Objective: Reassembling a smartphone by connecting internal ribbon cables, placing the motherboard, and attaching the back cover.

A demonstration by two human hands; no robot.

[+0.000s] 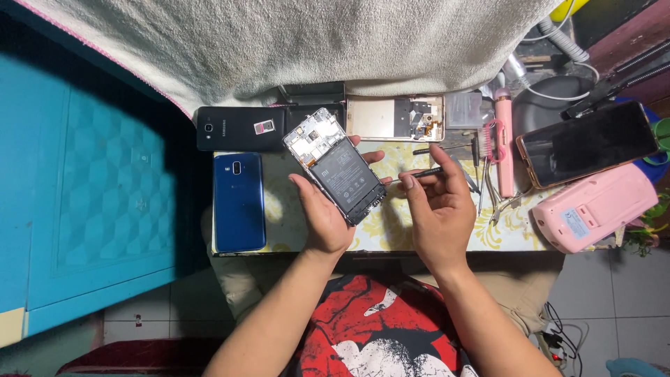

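- Cradling an opened phone (338,165), the left hand (322,213) curls its fingers round the far edge of the slab while the thumb lies along the near side; the grip is closed on it, holding it tilted above the small table (391,234).
- With its back cover off, the opened phone shows a matt black rectangular battery filling the lower part and a pale metal frame with small boards and screws at the upper end.
- Pinched between thumb and fingertips of the right hand (438,209) is a thin dark tool (422,173), rod-shaped, its point aimed at the lower corner of the opened phone; whether the tip touches is too fine to tell.
- Covering the table is a glossy cloth with a yellow floral print on a pale ground.
- At the left lies a blue phone (239,202), smooth and shiny, back up, and above it a black phone (239,128), also back up.
- Behind the hands rests a gold-toned rear cover (395,118), a flat rectangle with its inner side showing.
- To the right stand a slim pink pen-like tool (503,136), metal tweezers (488,187), a phone with a copper-coloured rim (587,143) and dark glass face, and a rounded pink plastic box (597,207).
- A coarse off-white towel (335,42) hangs over the top of the view.
- Below, the person's lap shows a red, black and white printed shirt (380,328).
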